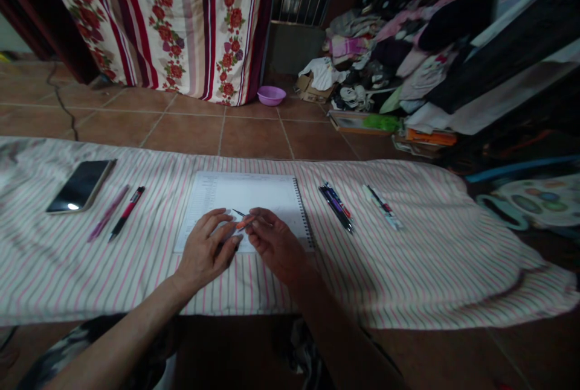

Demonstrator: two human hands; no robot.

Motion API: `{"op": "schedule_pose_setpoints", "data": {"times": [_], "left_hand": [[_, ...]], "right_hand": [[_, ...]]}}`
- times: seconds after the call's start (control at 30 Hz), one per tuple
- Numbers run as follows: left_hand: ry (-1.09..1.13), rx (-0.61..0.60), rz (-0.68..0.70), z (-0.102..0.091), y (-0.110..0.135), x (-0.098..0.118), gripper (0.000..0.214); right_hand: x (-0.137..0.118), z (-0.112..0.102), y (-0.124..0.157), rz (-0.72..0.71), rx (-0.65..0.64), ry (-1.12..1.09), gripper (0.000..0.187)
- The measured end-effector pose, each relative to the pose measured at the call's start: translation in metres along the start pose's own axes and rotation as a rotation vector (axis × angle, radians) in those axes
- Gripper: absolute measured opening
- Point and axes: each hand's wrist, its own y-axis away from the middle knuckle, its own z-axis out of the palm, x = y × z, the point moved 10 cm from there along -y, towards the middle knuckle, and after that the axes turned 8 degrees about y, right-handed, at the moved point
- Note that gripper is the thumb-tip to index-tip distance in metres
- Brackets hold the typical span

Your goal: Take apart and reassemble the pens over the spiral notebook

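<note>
An open spiral notebook (254, 188) with pale pages lies on the striped cloth in front of me. My right hand (276, 245) is closed above its lower half, pinching a small orange pen part (245, 223). Beside that part a thin, dark-tipped rod (238, 213) points left; whether the two are joined I cannot tell. My left hand (211, 245) rests over the notebook's lower left, fingers bent and apart, its fingertips close to the orange part. Below its thumb is a small dark spot too unclear to name.
On the left lie a phone (81, 186), a pink pen (107, 214) and a red-black pen (127, 214). Several pens (336, 207) are grouped right of the notebook, with white pens (383, 207) farther right. Beyond the cloth are a purple basin (271, 96) and heaped clothes (385, 46).
</note>
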Motion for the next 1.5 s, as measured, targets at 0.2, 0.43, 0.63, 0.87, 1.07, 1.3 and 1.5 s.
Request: {"op": "schedule_pose_setpoints", "data": {"times": [0.2, 0.43, 0.63, 0.87, 1.07, 1.3, 1.5], "left_hand": [[0.036, 0.014, -0.006, -0.001, 0.001, -0.001, 0.027], [0.146, 0.161, -0.148, -0.021, -0.003, -0.01, 0.017], [0.556, 0.098, -0.676, -0.01, -0.001, -0.05, 0.027], [0.862, 0.006, -0.796, 0.015, -0.008, -0.043, 0.024], [1.045, 0.05, -0.787, 0.022, -0.012, -0.037, 0.037], [1.228, 0.244, -0.909, 0.021, -0.005, -0.048, 0.029], [1.32, 0.199, -0.903, 0.026, -0.006, -0.042, 0.028]], "right_hand": [[0.004, -0.008, -0.002, 0.021, 0.053, 0.001, 0.027], [-0.004, -0.013, -0.001, -0.039, 0.123, 0.19, 0.022], [-0.022, -0.015, -0.003, -0.219, 0.167, 0.558, 0.021], [-0.029, -0.011, -0.008, -0.337, 0.167, 0.712, 0.027], [-0.031, -0.004, -0.003, -0.353, 0.16, 0.722, 0.014], [-0.023, -0.003, 0.001, -0.21, 0.153, 0.869, 0.025], [-0.007, 0.004, 0.003, -0.075, 0.027, 0.627, 0.033]]}}
